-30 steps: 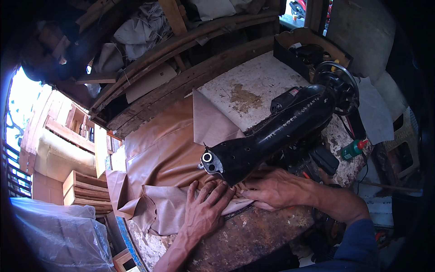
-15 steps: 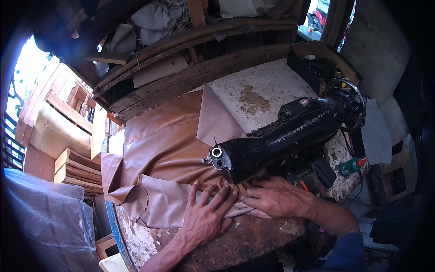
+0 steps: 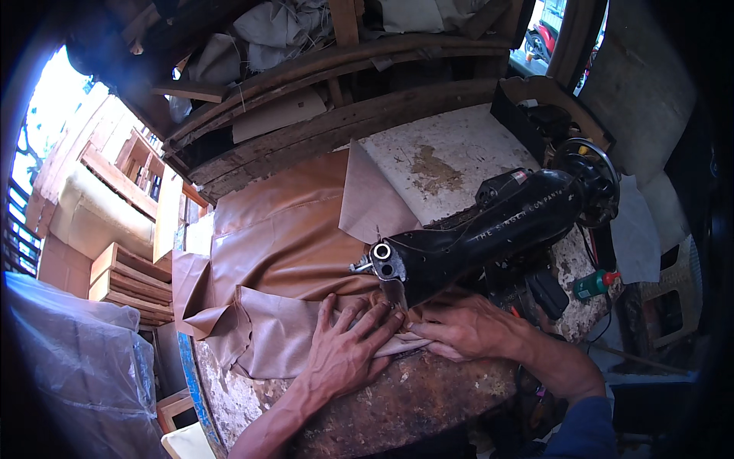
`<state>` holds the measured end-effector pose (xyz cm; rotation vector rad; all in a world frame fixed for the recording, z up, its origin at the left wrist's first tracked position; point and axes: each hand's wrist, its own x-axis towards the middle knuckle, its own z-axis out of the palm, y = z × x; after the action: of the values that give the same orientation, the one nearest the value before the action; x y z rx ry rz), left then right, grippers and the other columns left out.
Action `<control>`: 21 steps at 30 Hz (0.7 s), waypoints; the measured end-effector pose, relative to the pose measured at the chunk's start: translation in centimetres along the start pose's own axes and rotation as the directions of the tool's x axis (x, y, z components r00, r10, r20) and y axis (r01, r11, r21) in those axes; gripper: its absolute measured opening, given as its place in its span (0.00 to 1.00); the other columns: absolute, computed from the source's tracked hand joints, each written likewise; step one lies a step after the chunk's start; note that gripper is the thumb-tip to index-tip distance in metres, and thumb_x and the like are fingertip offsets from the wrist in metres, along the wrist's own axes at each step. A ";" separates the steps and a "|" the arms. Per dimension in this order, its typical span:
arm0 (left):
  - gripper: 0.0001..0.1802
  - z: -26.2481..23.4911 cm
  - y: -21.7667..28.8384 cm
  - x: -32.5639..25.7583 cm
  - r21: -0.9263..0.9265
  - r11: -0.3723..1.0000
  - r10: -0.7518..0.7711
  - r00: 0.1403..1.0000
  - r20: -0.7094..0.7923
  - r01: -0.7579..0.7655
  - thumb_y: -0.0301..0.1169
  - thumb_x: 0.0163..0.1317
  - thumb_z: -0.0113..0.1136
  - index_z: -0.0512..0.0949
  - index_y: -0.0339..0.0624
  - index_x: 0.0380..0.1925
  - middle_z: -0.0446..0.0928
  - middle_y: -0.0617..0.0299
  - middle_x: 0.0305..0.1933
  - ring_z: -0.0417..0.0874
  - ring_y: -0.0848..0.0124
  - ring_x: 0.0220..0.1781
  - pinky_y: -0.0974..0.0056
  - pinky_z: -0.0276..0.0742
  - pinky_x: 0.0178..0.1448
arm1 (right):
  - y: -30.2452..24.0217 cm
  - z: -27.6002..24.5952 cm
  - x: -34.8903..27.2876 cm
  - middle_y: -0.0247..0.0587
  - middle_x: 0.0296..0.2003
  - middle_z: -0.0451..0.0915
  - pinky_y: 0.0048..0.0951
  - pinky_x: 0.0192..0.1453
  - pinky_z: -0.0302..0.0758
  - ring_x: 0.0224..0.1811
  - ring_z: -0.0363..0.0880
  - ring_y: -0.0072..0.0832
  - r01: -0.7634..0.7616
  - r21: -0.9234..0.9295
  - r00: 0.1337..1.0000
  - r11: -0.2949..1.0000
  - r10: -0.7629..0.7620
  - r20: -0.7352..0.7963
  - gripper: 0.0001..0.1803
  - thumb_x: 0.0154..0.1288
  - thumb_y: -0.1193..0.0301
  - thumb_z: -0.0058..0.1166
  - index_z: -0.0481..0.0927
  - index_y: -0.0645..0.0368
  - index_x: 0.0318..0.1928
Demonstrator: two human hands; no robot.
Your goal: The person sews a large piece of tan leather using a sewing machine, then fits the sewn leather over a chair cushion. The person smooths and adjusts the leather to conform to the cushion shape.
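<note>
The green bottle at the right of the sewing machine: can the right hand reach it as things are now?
Probably yes. The green bottle stands in the open beside the sewing machine, and the right hand, flat on the brown material, would only need to lift away.

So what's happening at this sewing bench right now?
A person is working brown leather-like material at a black sewing machine on a worn table. The left hand lies flat, fingers spread, on a folded edge of the material. The right hand presses the same piece just under the machine's head. A small green bottle stands at the right.
</note>
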<state>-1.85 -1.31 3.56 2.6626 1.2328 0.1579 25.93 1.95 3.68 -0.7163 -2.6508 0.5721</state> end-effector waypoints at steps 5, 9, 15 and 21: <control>0.43 0.1 -0.4 0.2 -0.013 1.000 0.014 0.999 -0.038 -0.015 0.45 0.57 0.75 0.75 0.59 0.76 0.76 0.57 0.70 0.71 0.55 0.77 0.26 0.53 0.83 | 0.0 -0.4 0.0 0.44 0.54 0.80 0.53 0.73 0.71 0.65 0.77 0.46 -0.010 -0.016 1.000 1.000 0.010 0.011 0.24 0.59 0.67 0.72 0.83 0.54 0.56; 0.39 0.5 1.5 0.0 0.021 1.000 -0.012 0.992 -0.125 0.015 0.46 0.60 0.73 0.77 0.53 0.73 0.75 0.55 0.73 0.72 0.56 0.78 0.22 0.50 0.83 | -0.5 -0.8 -0.2 0.41 0.55 0.82 0.57 0.75 0.69 0.65 0.79 0.42 0.016 -0.232 1.000 0.973 -0.021 -0.017 0.23 0.57 0.66 0.72 0.84 0.54 0.53; 0.27 2.1 2.6 0.8 -0.123 0.992 -0.039 0.950 -0.308 0.001 0.35 0.52 0.73 0.83 0.50 0.56 0.79 0.58 0.51 0.80 0.56 0.61 0.38 0.64 0.78 | -1.4 -0.8 0.3 0.37 0.57 0.85 0.61 0.76 0.67 0.63 0.83 0.38 0.037 -0.220 0.991 0.975 -0.065 -0.121 0.16 0.62 0.64 0.65 0.86 0.51 0.50; 0.25 1.7 0.9 1.1 -0.309 0.949 -0.075 0.915 -0.396 -0.056 0.23 0.49 0.67 0.83 0.42 0.51 0.79 0.54 0.48 0.80 0.52 0.56 0.46 0.72 0.70 | -0.4 -1.1 0.7 0.36 0.51 0.87 0.56 0.76 0.67 0.58 0.85 0.37 -0.025 -0.375 0.984 0.927 -0.044 -0.173 0.18 0.60 0.67 0.70 0.88 0.49 0.52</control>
<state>-0.16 -1.32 2.09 2.4097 1.2019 0.8681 25.68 2.29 4.97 -0.8155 -2.6146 -0.0141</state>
